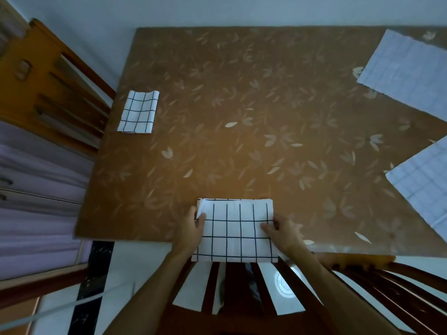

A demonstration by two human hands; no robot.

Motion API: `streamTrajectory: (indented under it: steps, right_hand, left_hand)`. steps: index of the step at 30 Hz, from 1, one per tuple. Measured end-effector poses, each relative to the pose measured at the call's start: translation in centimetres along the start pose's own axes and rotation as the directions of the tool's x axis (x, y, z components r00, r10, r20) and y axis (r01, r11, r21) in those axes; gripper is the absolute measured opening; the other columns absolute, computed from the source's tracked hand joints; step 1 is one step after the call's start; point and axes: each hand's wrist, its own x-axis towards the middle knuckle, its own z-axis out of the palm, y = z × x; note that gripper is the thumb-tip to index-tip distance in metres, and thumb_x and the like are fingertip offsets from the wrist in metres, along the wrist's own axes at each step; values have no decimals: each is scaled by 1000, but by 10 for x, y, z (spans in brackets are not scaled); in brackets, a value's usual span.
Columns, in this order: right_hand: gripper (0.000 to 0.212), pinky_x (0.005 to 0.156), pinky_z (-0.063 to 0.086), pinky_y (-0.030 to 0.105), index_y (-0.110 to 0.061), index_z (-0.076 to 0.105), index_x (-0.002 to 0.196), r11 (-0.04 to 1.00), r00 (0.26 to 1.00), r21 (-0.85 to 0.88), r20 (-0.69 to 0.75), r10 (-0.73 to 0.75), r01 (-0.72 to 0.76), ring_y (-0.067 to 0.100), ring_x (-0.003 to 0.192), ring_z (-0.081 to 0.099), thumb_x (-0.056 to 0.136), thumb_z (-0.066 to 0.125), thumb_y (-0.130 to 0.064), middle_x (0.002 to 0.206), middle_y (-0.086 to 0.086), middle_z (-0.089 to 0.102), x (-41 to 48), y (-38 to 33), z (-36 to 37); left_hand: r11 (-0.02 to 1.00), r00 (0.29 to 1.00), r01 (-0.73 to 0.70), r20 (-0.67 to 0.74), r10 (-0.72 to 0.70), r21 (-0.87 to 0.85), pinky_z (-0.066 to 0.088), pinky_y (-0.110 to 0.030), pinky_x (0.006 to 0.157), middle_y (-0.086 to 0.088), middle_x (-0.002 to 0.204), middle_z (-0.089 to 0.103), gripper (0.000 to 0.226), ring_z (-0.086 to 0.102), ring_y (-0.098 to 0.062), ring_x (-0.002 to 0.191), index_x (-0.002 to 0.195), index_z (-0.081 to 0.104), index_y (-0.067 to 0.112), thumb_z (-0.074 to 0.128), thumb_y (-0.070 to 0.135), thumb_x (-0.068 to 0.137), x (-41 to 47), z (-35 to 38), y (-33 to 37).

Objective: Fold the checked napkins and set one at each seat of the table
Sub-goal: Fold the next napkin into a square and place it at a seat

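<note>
**At the near table edge: a napkin mid-fold, held from both sides**

At the near edge of the table (242, 105), just in front of a dark wooden chair (242, 286), lies the half-folded checked napkin (235, 230). Its nearest strip hangs a little past the edge. It looks like thin, limp cloth: light, soft and unlikely to hold a crease unless pressed. At its left end the stacked layers already gape, so they will probably slide apart. The best hold is likely at the two short sides, pinching through every layer.

The hands are well apart, one at each short side. The left hand (191, 232) pinches the left edge, thumb on top where the layers open. The right hand (281, 232) grips the right edge, with its fingers lying on the top surface.

A folded napkin (138, 111) lies at the left seat beside a lighter chair (48, 88). Two unfolded napkins (406, 68) lie flat along the right side.
</note>
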Motion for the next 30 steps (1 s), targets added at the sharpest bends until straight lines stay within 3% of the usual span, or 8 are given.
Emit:
streamTrajectory:
  steps: [3, 6, 14, 20, 23, 26, 30]
  right_hand:
    - [27, 69, 57, 45, -17, 61, 84, 999, 998, -33, -46, 37, -39, 23, 70, 65, 82, 64, -44, 74, 4, 66, -14, -24, -7]
    - [20, 71, 56, 41, -15, 64, 88, 998, 995, -32, -81, 49, -52, 25, 74, 65, 84, 67, -35, 75, 2, 67, -20, -34, -9]
    - [31, 72, 47, 32, -13, 64, 102, 990, 985, -80, -141, 102, -114, 27, 88, 64, 88, 65, -41, 91, 4, 69, -22, -43, -7]
    - [31, 71, 37, 30, -13, 59, 110, 979, 975, -159, -199, 96, -129, 26, 90, 58, 92, 60, -39, 93, 2, 65, -28, -47, -2]
    - [31, 69, 38, 30, -12, 60, 110, 978, 972, -169, -216, 87, -125, 31, 94, 64, 93, 59, -38, 87, 3, 63, -30, -46, 1]
    - [30, 67, 40, 31, -10, 60, 106, 980, 968, -149, -231, 94, -130, 29, 89, 63, 93, 61, -37, 80, 1, 58, -31, -45, 5]
    - [33, 73, 46, 34, -10, 59, 108, 970, 958, -188, -268, 102, -156, 27, 92, 60, 92, 62, -39, 95, 6, 64, -29, -43, 10]
  left_hand:
    - [997, 999, -2, -43, 6, 80, 51, -34, 69, -2, 89, 65, 19, 62, -17, 81, 106, 55, 16, 48, 33, 101, 4, 4, 2]
    - [987, 996, -19, -85, 33, 159, 51, -36, 60, -3, 77, 62, 22, 61, -20, 70, 102, 54, 15, 49, 35, 100, 5, 6, 2]
    - [935, 988, 98, -145, -51, 341, 52, -34, 57, 3, 66, 57, 39, 58, -17, 60, 90, 49, 17, 40, 54, 98, 0, -1, 1]
    - [901, 988, 86, -151, -24, 424, 39, -27, 45, 3, 62, 54, 37, 57, -19, 53, 95, 48, 16, 42, 53, 98, -5, -8, 8]
    - [890, 990, 82, -139, -21, 448, 41, -28, 46, 3, 65, 57, 39, 62, -22, 56, 98, 44, 18, 38, 56, 97, -6, -11, 9]
    - [873, 990, 44, -139, 27, 485, 33, -25, 40, 1, 63, 57, 44, 53, -17, 47, 94, 43, 17, 30, 59, 94, -3, -11, 7]
    - [893, 992, 17, -123, 43, 450, 32, -27, 40, 1, 64, 56, 31, 48, -15, 48, 96, 44, 15, 46, 45, 99, -1, -9, 11]
